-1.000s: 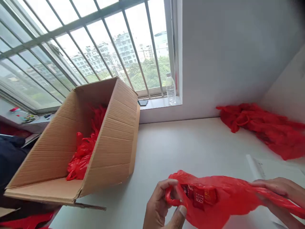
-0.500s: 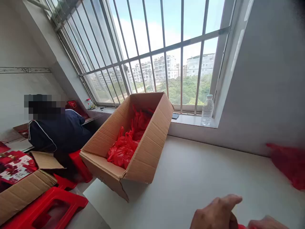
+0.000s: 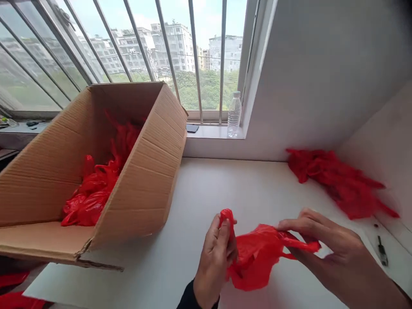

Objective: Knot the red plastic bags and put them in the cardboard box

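Note:
A red plastic bag point(image 3: 254, 262) is stretched between my two hands over the white table. My left hand point(image 3: 216, 253) is closed around one bunched end, which pokes out above the thumb. At the other end, my right hand point(image 3: 325, 244) pinches the bag near its handle loops between thumb and fingers. Left of my hands stands a large open cardboard box point(image 3: 144, 171), tilted in view. Inside it lie several knotted red plastic bags point(image 3: 93, 193). What the bag in my hands contains, if anything, does not show.
A heap of red plastic bags point(image 3: 334, 180) lies against the wall at the back right. On the sill are a clear plastic bottle point(image 3: 234, 115) and a phone point(image 3: 192, 128). A small dark object point(image 3: 382, 251) rests on the table point(image 3: 199, 189) at far right. Window bars stand behind the box.
The view has swung right and down, so the box now sits further left and the other person is out of frame. Both hands have come fully into view, with the red bag between them.

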Motion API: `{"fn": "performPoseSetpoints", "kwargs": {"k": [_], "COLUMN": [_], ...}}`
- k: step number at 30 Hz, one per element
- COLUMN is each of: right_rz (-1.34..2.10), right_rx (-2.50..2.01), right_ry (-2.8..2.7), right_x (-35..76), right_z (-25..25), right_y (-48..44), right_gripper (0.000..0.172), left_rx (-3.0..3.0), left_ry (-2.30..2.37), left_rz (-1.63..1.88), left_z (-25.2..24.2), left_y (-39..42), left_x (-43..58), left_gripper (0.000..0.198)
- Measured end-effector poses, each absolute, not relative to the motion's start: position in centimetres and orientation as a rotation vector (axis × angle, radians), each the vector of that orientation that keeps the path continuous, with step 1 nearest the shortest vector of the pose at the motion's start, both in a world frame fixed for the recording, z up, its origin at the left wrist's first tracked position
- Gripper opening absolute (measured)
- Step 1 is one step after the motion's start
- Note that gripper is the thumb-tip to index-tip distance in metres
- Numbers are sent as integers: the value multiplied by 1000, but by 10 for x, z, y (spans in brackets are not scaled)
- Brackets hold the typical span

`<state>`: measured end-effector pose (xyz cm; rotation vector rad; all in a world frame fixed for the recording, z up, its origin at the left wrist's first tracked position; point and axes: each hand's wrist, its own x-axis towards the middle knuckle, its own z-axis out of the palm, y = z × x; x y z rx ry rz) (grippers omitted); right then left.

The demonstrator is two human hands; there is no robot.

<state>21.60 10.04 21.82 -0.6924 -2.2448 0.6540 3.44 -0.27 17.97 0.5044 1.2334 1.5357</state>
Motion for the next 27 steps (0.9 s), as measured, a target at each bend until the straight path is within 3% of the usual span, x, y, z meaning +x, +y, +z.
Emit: {"fn": "performPoseSetpoints", "kwargs": {"k": [4, 7, 10, 14, 16, 19, 21, 25, 27], "right_rz": [883, 934, 906, 1021, 1120, 1163, 1198, 1311, 1399], "right_rx": [-622, -588, -602, -661, -689, -616, -555, -546, -600], "right_ry": [-2284, -2299, -2313, -2331, -2275, -2267, -2313, -2362, -2376], "right_x": [196, 189, 190, 193, 194, 196, 197, 193, 190], "right_z": [231, 232, 228, 217, 213, 209, 204, 186, 177], "right_y": [84, 77, 85, 101, 102, 98, 96, 104, 110], "right_gripper": [18, 33, 43, 27, 14, 12, 17, 57, 62], "left_rx": [822, 1059, 1046, 767, 640, 591, 696, 944, 1040], "left_ry": [1553, 1563, 1399, 1246, 1173, 1087, 1089, 1100, 1133], "left_rz": [1492, 1336, 1214, 1249, 1237, 1221, 1218, 1131, 1131], "left_z": [187, 192, 197, 194, 189, 181, 178, 178, 176], "left_y": [-12, -10, -2, 8, 12, 17, 18, 13, 9], "left_x": [55, 56, 46, 38, 35, 27, 20, 13, 14], "left_gripper": [47, 17, 34, 47, 46, 36, 27, 19, 14]}}
